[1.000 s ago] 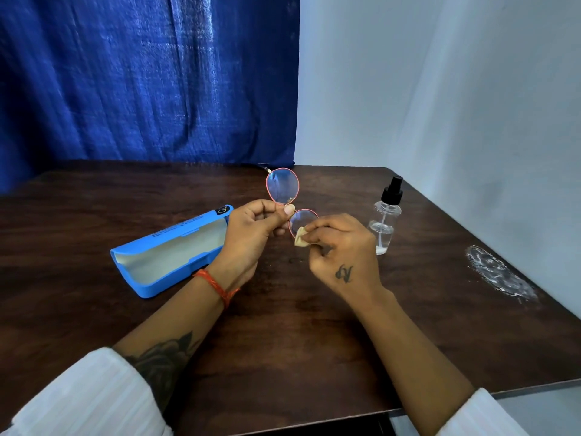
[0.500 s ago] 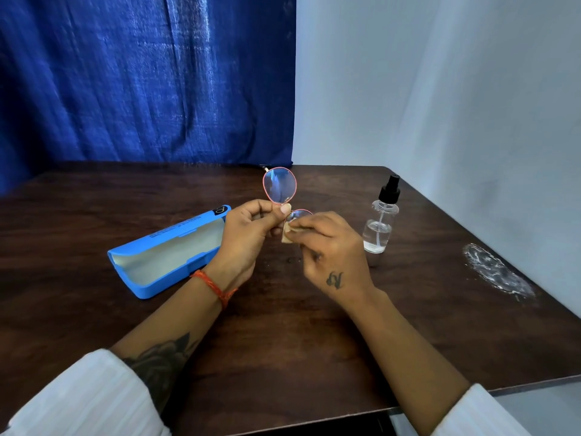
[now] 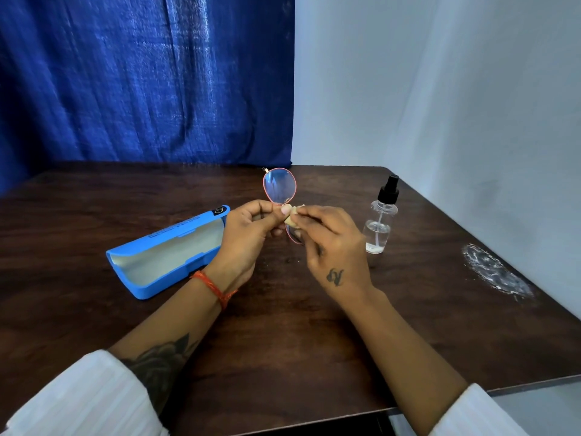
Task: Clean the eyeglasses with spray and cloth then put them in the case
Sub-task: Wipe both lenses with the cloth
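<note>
Pink wire rims and pale blue-tinted lenses mark the eyeglasses (image 3: 280, 196), which we find held clear of the table (image 3: 283, 341) at the centre of the frame, stood on end so that one oval lens rises above the hands and the other hangs below, largely hidden. Our left hand (image 3: 245, 237) pinches the frame at the bridge between thumb and curled fingers. Our right hand (image 3: 330, 243) pinches a small cream cloth (image 3: 291, 217) against the lower lens, fingers curled round it.

We judge the glasses light but fragile: thin metal that would bend under a twist, and lenses that smear at any bare touch. The sound hold is at the bridge or rim edge, as now, with only the cloth meeting the glass. The cloth looks soft and limp, bunched into a wad.

To the left lies the case (image 3: 166, 250), a rigid blue shell, lid open, with a pale smooth lining. It appears wide enough for the folded frame. To the right stands the spray bottle (image 3: 379, 221), clear plastic, upright, black pump top, a little liquid at the bottom. It would tip easily if knocked. The table is dark wood grain with a whitish smear (image 3: 496, 272) near its right edge. A blue curtain (image 3: 141, 80) hangs at upper left.
</note>
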